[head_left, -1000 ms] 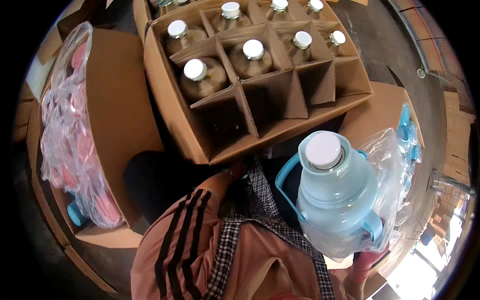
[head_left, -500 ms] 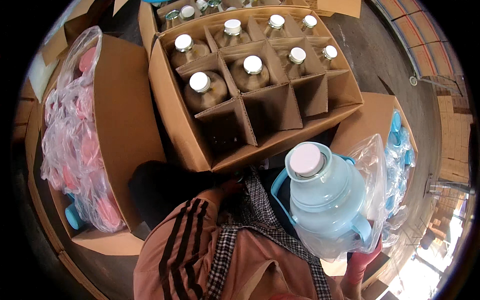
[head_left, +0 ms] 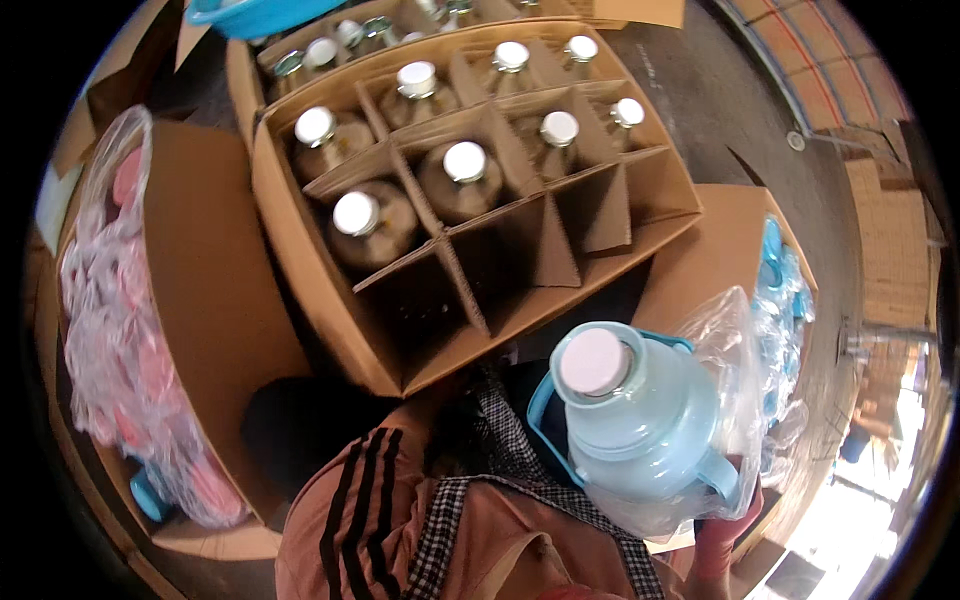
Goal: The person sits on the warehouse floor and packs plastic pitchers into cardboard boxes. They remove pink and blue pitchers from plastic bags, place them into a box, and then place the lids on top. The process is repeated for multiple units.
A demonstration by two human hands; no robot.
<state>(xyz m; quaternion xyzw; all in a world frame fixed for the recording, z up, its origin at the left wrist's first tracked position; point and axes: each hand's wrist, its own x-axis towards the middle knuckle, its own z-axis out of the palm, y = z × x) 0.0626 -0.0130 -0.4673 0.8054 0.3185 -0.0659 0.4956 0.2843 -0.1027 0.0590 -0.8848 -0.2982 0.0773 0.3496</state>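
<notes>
A light blue vacuum flask (head_left: 640,420) with a pale round stopper, a blue carrying handle and a side grip stands out at the lower right, partly in a clear plastic bag (head_left: 728,345). Around its lower part, by the side grip, my right hand (head_left: 735,515) is closed; some fingers are hidden behind the flask. My left hand (head_left: 428,408) reaches to the front corner of a divided cardboard box (head_left: 330,310), its fingers out of sight in shadow. Several clear flask liners with white caps (head_left: 356,213) stand in the box's cells; some front cells hold none.
To the left is a carton (head_left: 215,260) of pink-topped items (head_left: 150,370) in clear plastic, with one blue piece (head_left: 150,495). Another carton (head_left: 695,240) at right holds bagged blue parts (head_left: 775,340). A blue basin (head_left: 265,15) sits at the far edge, over a second bottle box.
The whole view has shifted, so the boxes sit further left and lower. The flask appears slightly lower and further left, still in my right hand. My left hand is now more hidden by the box corner.
</notes>
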